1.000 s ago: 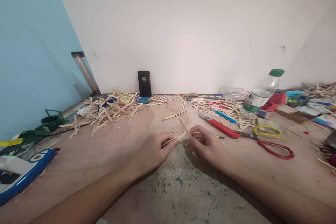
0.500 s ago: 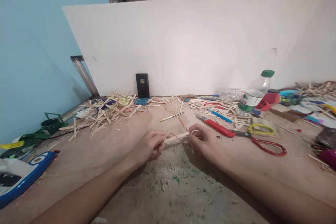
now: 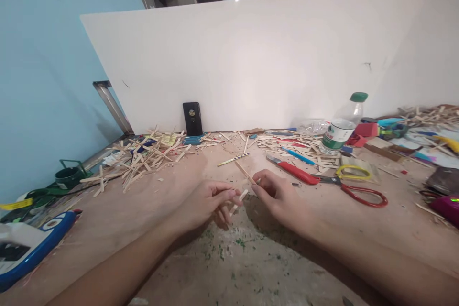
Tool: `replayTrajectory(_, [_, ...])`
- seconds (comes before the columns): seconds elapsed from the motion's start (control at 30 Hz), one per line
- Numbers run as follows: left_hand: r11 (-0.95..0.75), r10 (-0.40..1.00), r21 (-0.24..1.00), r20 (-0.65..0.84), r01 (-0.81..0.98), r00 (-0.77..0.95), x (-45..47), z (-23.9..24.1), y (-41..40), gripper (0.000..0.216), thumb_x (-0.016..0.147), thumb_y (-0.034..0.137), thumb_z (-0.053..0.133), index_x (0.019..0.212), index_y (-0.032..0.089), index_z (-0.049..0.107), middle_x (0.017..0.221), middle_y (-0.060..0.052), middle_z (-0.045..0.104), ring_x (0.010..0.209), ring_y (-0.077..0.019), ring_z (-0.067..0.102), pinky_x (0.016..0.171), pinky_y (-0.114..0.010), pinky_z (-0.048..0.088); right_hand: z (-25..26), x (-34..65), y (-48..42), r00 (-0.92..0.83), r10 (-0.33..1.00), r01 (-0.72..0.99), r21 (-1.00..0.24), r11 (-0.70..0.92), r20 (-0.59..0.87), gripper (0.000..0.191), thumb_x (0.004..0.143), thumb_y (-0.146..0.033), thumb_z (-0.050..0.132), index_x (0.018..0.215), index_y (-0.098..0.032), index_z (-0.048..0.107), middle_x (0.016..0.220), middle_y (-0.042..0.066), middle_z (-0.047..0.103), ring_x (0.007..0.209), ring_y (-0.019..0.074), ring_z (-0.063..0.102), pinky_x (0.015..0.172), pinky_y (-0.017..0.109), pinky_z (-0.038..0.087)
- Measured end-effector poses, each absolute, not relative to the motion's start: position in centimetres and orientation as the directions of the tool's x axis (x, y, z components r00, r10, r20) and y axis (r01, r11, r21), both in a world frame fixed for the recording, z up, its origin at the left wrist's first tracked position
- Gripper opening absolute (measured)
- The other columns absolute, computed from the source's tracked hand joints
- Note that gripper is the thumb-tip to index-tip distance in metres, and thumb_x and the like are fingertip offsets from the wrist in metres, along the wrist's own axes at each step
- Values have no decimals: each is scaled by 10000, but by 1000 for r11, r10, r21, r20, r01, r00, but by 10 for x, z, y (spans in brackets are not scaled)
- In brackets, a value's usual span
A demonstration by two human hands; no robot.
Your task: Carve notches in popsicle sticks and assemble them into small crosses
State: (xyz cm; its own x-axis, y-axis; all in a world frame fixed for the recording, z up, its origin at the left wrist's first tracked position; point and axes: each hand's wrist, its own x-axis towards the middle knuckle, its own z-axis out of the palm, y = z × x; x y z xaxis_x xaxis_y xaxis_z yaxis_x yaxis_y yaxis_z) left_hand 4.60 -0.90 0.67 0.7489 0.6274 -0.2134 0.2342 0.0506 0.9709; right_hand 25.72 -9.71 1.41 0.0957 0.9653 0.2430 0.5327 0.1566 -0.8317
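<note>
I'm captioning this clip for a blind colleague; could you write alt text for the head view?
Close together over a wooden table, the left hand pinches a short stick and the right hand a longer stick. Behind are a heap of sticks, red scissors, a bottle and a phone.

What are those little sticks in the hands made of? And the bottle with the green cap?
The short stick in the left hand and the long stick in the right hand look like bare wood: pale tan, matte, flat. The bottle seems clear plastic: see-through, glossy, with a printed label.
</note>
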Motion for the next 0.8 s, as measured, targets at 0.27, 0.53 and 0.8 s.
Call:
replayTrajectory(0.27, [-180,700,953,-50,243,712,44,23,-12,410,936,562,614,846,164,653,590,70,429,548,-100,389,512,-212,262,13,255,-101,18,959,596,-773,218,284,201,978,-421,534,978,-235,609,606,-57,528,569,158,457,587,306,335])
replayTrajectory(0.53, [-227,712,945,-5,237,702,44,19,-15,368,1003,506,505,1009,180,674,572,91,364,471,-104,328,460,-236,238,20,257,-101,131,945,563,-807,178,300,250,926,-490,607,936,-240,610,581,-59,473,561,166,447,571,310,343])
replayTrajectory(0.8, [-381,833,824,109,419,542,42,14,-2,341,1103,436,532,972,146,655,751,27,607,619,-117,592,615,-265,530,21,256,-99,140,986,359,-933,32,88,494,820,-699,692,829,-209,634,506,-47,480,428,120,387,417,269,268])
